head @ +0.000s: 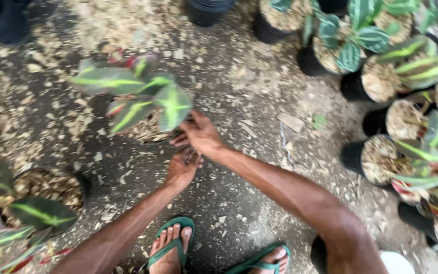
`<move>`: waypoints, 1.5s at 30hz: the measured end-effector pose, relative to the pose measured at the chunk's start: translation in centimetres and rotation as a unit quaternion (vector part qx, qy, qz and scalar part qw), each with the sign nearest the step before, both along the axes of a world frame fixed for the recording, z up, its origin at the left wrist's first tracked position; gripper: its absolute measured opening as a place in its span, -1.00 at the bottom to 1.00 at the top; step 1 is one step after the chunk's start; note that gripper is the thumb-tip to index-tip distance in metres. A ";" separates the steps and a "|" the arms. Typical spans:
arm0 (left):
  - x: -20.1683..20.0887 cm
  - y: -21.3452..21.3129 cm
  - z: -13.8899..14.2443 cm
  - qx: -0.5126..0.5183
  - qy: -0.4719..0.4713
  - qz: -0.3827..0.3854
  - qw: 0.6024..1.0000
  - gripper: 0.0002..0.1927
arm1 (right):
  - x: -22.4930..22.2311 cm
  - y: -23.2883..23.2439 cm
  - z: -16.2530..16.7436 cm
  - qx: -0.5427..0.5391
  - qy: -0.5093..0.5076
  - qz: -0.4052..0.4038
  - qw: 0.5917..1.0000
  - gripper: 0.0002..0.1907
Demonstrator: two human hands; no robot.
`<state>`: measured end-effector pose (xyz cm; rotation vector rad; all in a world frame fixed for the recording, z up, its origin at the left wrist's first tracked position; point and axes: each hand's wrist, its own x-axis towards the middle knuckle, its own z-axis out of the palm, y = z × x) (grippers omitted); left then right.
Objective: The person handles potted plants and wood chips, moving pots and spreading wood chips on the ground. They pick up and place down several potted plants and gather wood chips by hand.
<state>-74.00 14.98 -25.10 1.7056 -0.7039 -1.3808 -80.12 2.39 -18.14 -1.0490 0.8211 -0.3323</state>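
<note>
A small potted plant [138, 99] with green leaves striped yellow stands on the ground in front of me, in a dark pot [150, 136] filled with wood shavings. My right hand [201, 134] reaches in from the right, and its fingers curl over the pot's near rim under a leaf. My left hand [181, 170] sits just below it, cupped and touching the right hand. Motion blur hides what, if anything, lies in its palm.
Dark ground [239, 91] strewn with wood shavings. Several more potted striped plants [381, 152] crowd the right side, and another pot [41, 190] stands at lower left. Black pots [206, 10] line the top edge. My feet in green flip-flops [173, 246] are at the bottom.
</note>
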 end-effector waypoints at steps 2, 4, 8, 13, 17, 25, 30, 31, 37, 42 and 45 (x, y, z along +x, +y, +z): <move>-1.1 -1.0 0.9 -0.059 0.032 0.013 0.998 -0.78 | -5.7 -2.0 1.7 -0.003 -0.076 -0.039 0.996 -0.66; -2.0 -3.0 2.3 -0.085 -0.011 -0.028 0.996 -0.76 | -11.2 -2.9 2.9 -0.045 -0.004 -0.095 0.994 -0.66; -5.0 -7.6 5.8 -0.030 -0.110 -0.148 0.982 -0.78 | -21.8 -3.0 3.6 -0.096 0.042 -0.269 0.958 -0.54; -9.8 -11.8 8.8 -0.110 -0.102 -0.224 0.963 -0.80 | -32.7 -4.1 0.9 -0.092 0.044 -0.432 0.896 -0.56; -14.0 -13.6 9.2 -0.032 -0.106 -0.280 0.954 -0.78 | -38.8 -5.9 -1.0 -0.073 0.076 -0.520 0.848 -0.66; -15.2 -12.2 5.9 0.028 -0.120 -0.289 0.949 -0.75 | -41.2 -9.0 -3.9 -0.063 0.037 -0.572 0.817 -0.64; -13.3 -11.9 3.6 0.033 -0.098 -0.211 0.972 -0.77 | -38.3 -7.6 -2.2 -0.055 0.013 -0.547 0.835 -0.42; -12.9 -11.9 3.3 0.033 -0.091 -0.193 0.976 -0.77 | -37.2 -6.8 -1.5 -0.033 0.021 -0.523 0.851 -0.36; -9.9 -10.8 3.4 -0.034 -0.005 -0.084 0.996 -0.74 | -26.4 -4.1 1.7 0.010 0.118 -0.338 0.934 -0.55; -5.3 -8.7 5.3 -0.008 0.077 0.090 0.993 -0.72 | -14.5 -2.7 4.7 -0.108 0.078 -0.134 0.982 -0.70; -1.9 -6.4 5.6 -0.047 0.170 0.224 0.958 -0.67 | -6.7 -0.8 7.2 -0.165 0.052 -0.010 0.985 -0.74</move>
